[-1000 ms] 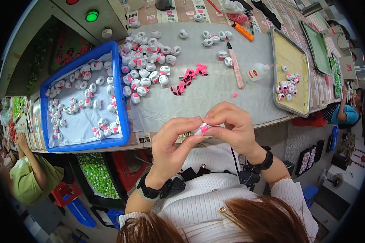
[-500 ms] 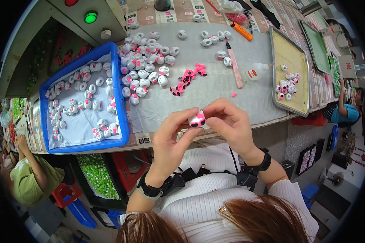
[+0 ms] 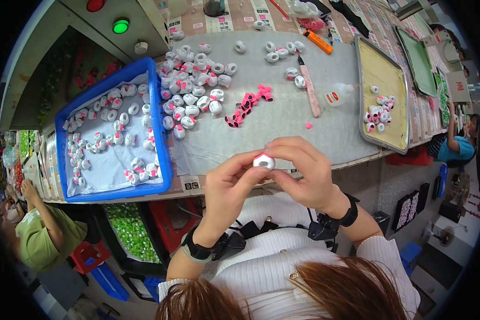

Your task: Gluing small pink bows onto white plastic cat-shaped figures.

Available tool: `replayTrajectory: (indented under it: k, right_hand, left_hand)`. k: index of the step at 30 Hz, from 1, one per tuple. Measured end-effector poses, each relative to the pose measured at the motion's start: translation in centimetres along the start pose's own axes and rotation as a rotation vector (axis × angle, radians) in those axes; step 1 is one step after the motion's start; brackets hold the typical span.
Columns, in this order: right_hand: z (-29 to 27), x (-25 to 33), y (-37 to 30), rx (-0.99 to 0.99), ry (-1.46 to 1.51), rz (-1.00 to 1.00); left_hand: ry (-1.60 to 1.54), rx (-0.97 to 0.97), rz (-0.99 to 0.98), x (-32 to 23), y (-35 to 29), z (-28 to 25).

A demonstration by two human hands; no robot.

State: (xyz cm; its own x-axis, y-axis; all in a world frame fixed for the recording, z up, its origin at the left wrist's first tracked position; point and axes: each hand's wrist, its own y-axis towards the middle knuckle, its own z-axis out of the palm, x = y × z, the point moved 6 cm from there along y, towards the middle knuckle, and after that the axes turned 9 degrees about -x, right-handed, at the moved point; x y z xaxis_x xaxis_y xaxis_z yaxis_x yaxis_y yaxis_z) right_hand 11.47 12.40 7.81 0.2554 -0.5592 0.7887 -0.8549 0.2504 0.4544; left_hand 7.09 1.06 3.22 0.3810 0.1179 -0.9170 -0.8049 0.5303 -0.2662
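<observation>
Between both hands, just past the table's near edge, I hold a small white figure piece (image 3: 263, 161) with a pink edge and a grey opening facing up. My left hand (image 3: 226, 184) pinches it from the left with thumb and forefinger. From the right, my right hand (image 3: 304, 173) closes on the same piece. Ahead on the grey mat lie several pink parts with black ovals (image 3: 245, 106) in a crooked row. To their left is a pile of white figure pieces with pink details (image 3: 189, 80). A tiny pink bit (image 3: 308, 126) lies right of the row.
A blue tray (image 3: 165, 133) of similar pieces stands at left. At right, a metal tray (image 3: 384, 58) holds several more. A pink-handled craft knife (image 3: 310, 90), a clear glue bottle (image 3: 341, 94) and an orange cutter (image 3: 318, 42) lie on the mat. Co-workers sit at both sides.
The piece has turned in my fingers: its pink part with black ovals faced me before, and now its grey opening shows. Both hands stay in nearly the same place.
</observation>
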Motion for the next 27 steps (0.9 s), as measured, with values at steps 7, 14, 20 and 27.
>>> replayTrajectory:
  k: [7, 14, 20, 27]
  right_hand:
    - [-8.8, -6.2, -2.2, -0.501, -0.298, 0.332]
    - [-20.5, -14.3, -5.3, -0.519, -0.926, 0.469]
    - [-17.7, -12.8, -2.7, -0.525, -0.918, 0.298]
    - [-10.8, -14.8, -0.7, -0.295, -0.134, 0.691]
  left_hand:
    - [0.767, -0.2, 0.203, -1.8, 3.3, -2.2]
    - [1.226, -0.174, 0.485, -2.1, 6.4, -3.1]
    - [1.245, -0.238, 0.318, -1.4, 6.5, -4.8]
    - [0.153, -0.231, 0.113, -2.1, 3.7, -4.0]
